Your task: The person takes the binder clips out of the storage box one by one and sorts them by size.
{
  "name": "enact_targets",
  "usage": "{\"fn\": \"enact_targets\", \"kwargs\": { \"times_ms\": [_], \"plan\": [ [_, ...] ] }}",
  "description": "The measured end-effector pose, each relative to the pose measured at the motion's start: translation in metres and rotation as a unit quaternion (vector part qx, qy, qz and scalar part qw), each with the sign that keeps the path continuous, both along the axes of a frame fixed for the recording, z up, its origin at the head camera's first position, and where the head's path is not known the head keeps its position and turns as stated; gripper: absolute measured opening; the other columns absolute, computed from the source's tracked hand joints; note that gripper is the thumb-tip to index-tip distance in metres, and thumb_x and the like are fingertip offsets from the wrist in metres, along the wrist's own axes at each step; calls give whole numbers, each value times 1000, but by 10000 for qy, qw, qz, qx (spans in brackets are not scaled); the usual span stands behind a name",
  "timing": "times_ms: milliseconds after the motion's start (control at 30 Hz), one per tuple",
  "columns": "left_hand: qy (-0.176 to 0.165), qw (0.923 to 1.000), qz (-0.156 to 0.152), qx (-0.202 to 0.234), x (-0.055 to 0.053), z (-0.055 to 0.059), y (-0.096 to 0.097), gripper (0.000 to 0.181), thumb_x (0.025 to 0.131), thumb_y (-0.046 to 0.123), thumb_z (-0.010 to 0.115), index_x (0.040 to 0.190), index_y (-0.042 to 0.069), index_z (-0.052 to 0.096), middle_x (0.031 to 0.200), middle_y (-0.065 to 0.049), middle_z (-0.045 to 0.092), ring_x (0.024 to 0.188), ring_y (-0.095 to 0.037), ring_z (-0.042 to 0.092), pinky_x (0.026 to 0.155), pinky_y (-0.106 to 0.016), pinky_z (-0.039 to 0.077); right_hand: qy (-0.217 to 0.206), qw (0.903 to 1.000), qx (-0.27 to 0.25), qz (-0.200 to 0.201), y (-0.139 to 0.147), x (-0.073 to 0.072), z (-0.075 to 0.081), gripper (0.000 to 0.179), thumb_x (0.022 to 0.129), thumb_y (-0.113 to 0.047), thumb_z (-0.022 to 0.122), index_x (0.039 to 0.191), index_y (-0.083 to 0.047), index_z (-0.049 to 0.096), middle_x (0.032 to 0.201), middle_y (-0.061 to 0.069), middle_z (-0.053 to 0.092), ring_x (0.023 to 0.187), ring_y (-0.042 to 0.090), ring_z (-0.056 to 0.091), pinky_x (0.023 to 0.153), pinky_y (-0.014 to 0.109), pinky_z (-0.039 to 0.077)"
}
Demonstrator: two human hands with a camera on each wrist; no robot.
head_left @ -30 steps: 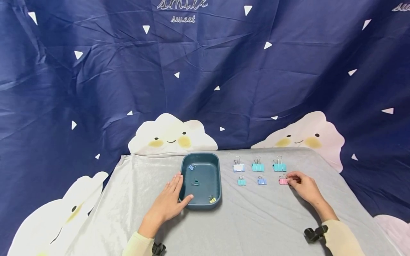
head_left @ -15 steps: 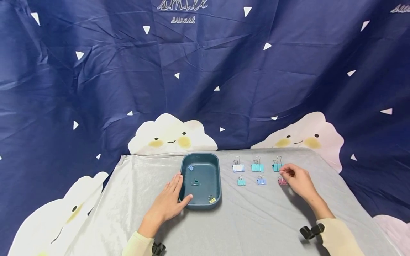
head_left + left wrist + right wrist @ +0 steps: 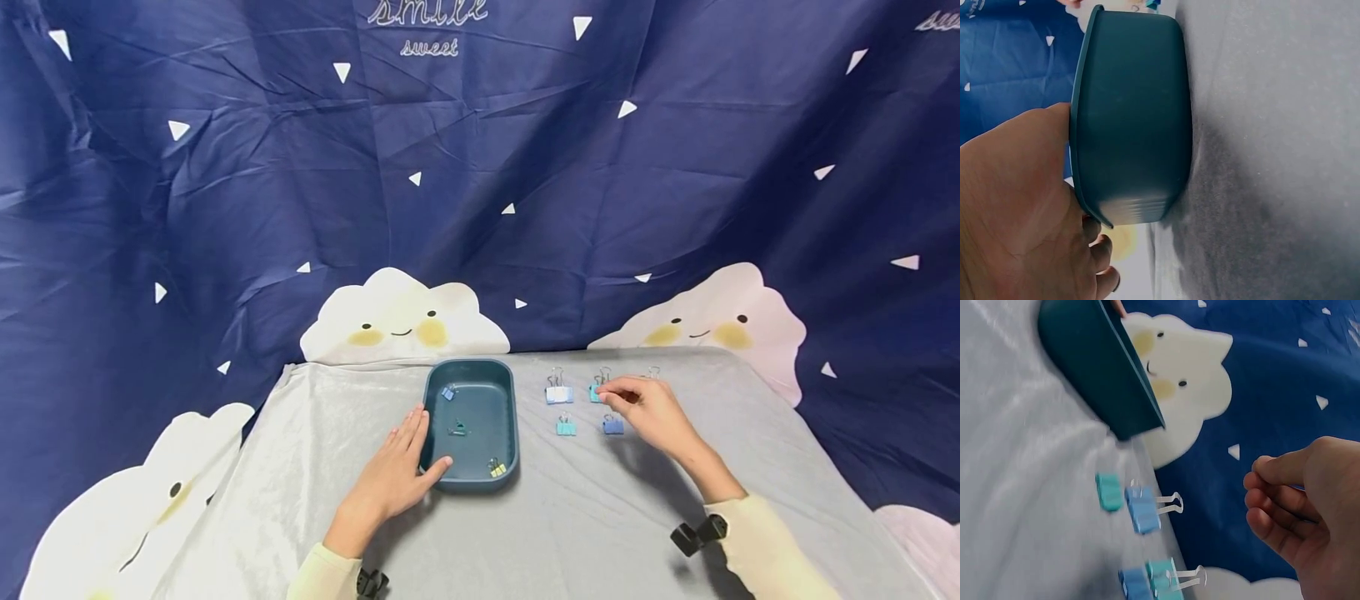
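My left hand [image 3: 390, 471] lies along the left side of a dark teal plastic box [image 3: 480, 446], fingers straight at the rim, thumb over the near edge. Inside are a blue binder clip [image 3: 448, 392], a dark green one [image 3: 458, 429] and a yellow one [image 3: 497, 469]. My right hand [image 3: 652, 414] hovers above two rows of binder clips, with fingers loosely curled and thumb near index; nothing shows between them. Left of it stand a white-and-blue clip [image 3: 558, 395], a small teal clip [image 3: 566, 427] and a small blue clip [image 3: 612, 426]. It partly covers a larger teal clip [image 3: 595, 393]; the pink one is hidden.
A grey cloth [image 3: 555, 533] covers the table. Behind it hangs a dark blue curtain [image 3: 465, 233] printed with clouds and triangles. Wire handles [image 3: 654, 372] of another clip stick up behind my right hand. Each wrist carries a black camera mount [image 3: 697, 535].
My right hand has let go of the small pink binder clip, risen, and moved left over the rows. My left hand and the box have stayed in place.
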State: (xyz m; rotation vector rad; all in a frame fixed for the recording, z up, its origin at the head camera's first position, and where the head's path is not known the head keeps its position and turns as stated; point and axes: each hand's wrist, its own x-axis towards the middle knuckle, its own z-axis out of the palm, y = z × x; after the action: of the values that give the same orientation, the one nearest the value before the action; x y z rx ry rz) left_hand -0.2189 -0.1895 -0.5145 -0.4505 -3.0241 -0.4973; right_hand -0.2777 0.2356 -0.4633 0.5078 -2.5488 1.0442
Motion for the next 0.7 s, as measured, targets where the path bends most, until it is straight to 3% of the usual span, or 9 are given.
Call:
{"fn": "enact_targets", "kwargs": {
  "times_ms": [267, 700],
  "plan": [
    [50, 10000, -3, 42, 2, -3, 1, 94, 106, 65, 49, 169, 0, 22, 179, -15, 16, 166, -31, 18, 134, -54, 25, -90, 9986, -131, 495, -33, 3, 7, 6, 99, -12, 77, 101, -13, 82, 85, 0, 76, 73, 4, 62, 65, 21, 53],
    [147, 9999, -11, 86, 4, -4, 3, 92, 106, 61, 53, 168, -2, 24, 178, -18, 20, 165, -36, 23, 133, -56, 27, -195, 9870, 219, 1581, -91, 7, 1, 11, 103, -19, 73, 106, -17, 82, 92, -10, 75, 78, 0, 63, 71, 22, 57]
  ]
}}
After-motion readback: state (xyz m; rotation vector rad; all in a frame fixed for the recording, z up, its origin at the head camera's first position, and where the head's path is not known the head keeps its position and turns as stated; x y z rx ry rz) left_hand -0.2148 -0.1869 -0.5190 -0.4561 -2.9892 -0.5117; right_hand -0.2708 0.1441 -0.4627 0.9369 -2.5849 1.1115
